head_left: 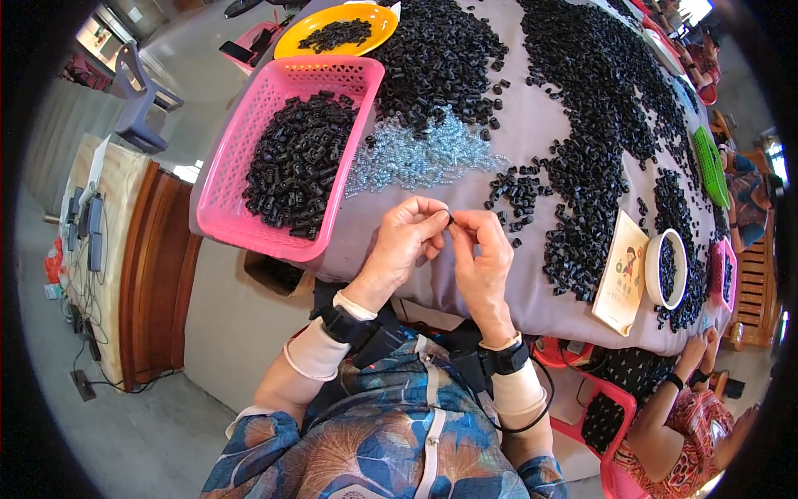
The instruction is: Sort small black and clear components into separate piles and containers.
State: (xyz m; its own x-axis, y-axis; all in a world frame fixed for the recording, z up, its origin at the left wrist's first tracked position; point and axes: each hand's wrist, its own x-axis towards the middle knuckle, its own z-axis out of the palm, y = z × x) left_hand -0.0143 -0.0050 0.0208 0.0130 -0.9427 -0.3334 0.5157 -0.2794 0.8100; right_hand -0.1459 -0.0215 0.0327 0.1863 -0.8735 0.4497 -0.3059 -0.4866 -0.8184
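Note:
My left hand (406,242) and my right hand (483,256) meet at their fingertips over the near edge of the table. Both are closed in a pinch around a small black plastic part (450,219), mostly hidden by the fingers. Just beyond them lies a heap of small shiny, pale blue pieces (424,156), too small to name. To the left, a pink perforated basket (218,214) holds many black plastic parts (301,162). A small loose cluster of similar black parts (517,193) lies to the right of my right hand.
Larger black heaps (594,175) spread over the grey tablecloth (532,112). Behind the basket is a yellow plate (384,33). A booklet (622,279) and a white bowl (680,291) stand at the right. Another person (665,432) sits at lower right on a pink chair (611,424).

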